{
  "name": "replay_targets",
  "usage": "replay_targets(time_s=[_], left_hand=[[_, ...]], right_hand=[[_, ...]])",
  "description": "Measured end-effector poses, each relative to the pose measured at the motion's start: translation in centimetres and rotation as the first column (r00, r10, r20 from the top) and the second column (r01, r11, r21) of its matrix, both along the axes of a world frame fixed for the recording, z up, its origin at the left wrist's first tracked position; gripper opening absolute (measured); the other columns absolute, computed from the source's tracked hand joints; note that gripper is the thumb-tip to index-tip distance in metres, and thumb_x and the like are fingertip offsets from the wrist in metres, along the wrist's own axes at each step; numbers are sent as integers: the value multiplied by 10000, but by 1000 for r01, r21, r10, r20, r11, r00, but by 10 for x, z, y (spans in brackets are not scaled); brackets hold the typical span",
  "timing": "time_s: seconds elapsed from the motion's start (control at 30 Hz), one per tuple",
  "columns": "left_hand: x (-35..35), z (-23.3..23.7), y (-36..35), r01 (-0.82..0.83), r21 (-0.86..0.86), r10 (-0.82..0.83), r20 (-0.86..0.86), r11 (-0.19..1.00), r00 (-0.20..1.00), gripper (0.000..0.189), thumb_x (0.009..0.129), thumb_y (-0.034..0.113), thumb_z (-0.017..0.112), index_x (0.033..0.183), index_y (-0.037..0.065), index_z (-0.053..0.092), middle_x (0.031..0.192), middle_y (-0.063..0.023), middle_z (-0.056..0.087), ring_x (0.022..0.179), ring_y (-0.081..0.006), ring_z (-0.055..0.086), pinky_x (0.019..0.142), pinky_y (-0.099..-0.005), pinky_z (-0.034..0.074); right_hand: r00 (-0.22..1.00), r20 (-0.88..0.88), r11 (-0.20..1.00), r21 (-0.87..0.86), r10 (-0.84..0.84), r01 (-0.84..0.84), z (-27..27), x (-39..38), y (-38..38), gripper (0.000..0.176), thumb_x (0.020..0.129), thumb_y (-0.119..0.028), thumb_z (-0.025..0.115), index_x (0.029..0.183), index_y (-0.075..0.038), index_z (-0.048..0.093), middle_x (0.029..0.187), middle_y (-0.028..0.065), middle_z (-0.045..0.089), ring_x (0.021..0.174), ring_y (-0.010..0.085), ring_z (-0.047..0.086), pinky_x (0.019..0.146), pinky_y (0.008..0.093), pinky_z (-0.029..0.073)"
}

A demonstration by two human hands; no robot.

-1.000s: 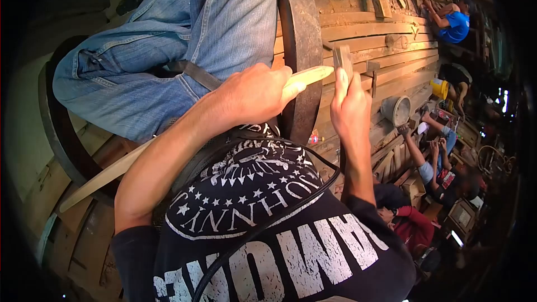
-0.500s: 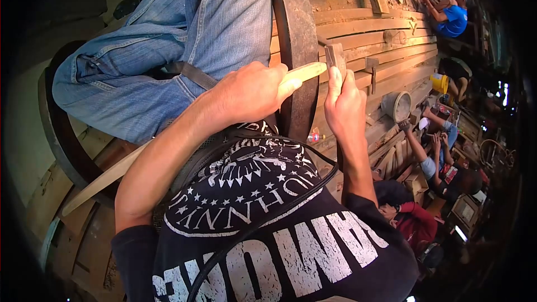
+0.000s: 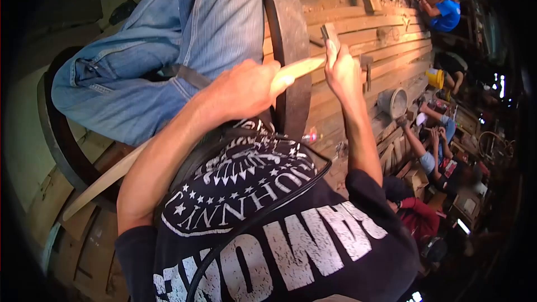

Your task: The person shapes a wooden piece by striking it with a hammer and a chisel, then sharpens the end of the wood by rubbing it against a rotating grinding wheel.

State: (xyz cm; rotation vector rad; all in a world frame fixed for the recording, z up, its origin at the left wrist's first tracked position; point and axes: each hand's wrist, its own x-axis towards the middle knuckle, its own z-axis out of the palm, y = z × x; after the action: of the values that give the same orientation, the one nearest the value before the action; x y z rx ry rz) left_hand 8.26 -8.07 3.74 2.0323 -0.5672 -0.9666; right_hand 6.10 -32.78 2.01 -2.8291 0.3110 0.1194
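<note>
My left hand (image 3: 246, 86) is wrapped round a long pale wooden stick (image 3: 302, 68), near its shaped end. The stick passes under my left forearm, and its other end shows at the lower left. My right hand (image 3: 342, 72) is closed on a block-like wooden tool (image 3: 330, 33) with a dark face, my thumb lying along it. The stick's tip reaches my right hand, and whether they touch is unclear. Behind the stick stands a dark curved rim (image 3: 291, 28), beside my jeans.
A hammer-like tool (image 3: 366, 70) lies on wooden slats (image 3: 391, 53). Further right are a grey bucket (image 3: 393, 102), a yellow bucket (image 3: 434, 78) and several seated people, one in a blue shirt (image 3: 446, 15). Another dark rim (image 3: 53, 112) curves round at the left.
My right hand and the tool in it have moved up, past the stick's tip, which now meets that hand. My left hand keeps its hold, and the whole view has shifted slightly.
</note>
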Motion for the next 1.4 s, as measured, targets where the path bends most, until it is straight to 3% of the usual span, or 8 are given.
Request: replay_targets(time_s=[0.1,0.37,0.9,1.07,1.23,1.3,1.33,1.4], left_hand=[[-2,-9,2,-32,25,31,37,999,999,429,1050,413,479,1071,12,630,906,-251,706,863,-455,681,782,-545,514],[3,-6,2,-37,-46,36,-30,998,999,432,1035,414,503,1063,5,641,885,-220,723,885,-445,690,786,-534,531],[2,-11,1,-4,-28,4,0,1000,1000,494,1033,455,494,1064,-17,636,848,-245,712,904,-464,689,790,-555,542],[0,-1,0,-10,-86,16,71,996,997,405,1050,392,485,1090,17,632,905,-238,706,870,-474,668,784,-554,515],[6,-4,3,-16,-54,13,-63,998,998,445,1026,414,512,1071,-11,635,918,-261,708,900,-455,689,798,-549,538],[4,-6,2,-17,-38,16,-11,999,1000,439,1021,411,520,1065,-10,636,915,-258,711,907,-454,690,795,-549,541],[5,-5,2,-20,-37,19,-22,999,1000,432,1021,407,524,1059,-8,638,912,-259,711,908,-454,691,790,-550,541],[5,-5,2,-24,-33,23,-29,999,999,425,1020,403,528,1052,-6,641,910,-259,711,909,-453,692,785,-551,541]], right_hand=[[995,96,983,182,14,-31,3,5,-1,458,1069,-359,448,964,55,614,846,345,648,900,533,632,757,577,486],[984,-2,899,407,-180,165,12,-38,15,376,1069,-280,486,911,45,593,723,302,607,697,494,614,582,512,438],[995,93,989,141,18,-31,23,-21,34,327,1042,-261,541,899,33,540,625,320,574,625,525,603,528,576,435],[999,-29,998,53,-17,18,-18,1,-10,491,1068,-390,432,978,60,604,830,390,625,842,572,620,710,616,476],[990,63,962,252,-127,108,1,-16,-14,408,1074,-311,464,913,44,586,746,310,624,721,519,617,600,533,447],[988,113,959,274,-107,72,12,-26,-4,403,1094,-314,436,873,-3,568,624,84,507,541,185,505,525,363,416],[988,132,954,298,-76,34,23,-28,8,358,1063,-280,498,917,36,581,681,301,596,668,500,622,546,516,439],[994,85,955,294,-63,35,34,-35,27,339,1057,-271,511,931,36,580,655,299,587,644,501,618,526,520,432]])
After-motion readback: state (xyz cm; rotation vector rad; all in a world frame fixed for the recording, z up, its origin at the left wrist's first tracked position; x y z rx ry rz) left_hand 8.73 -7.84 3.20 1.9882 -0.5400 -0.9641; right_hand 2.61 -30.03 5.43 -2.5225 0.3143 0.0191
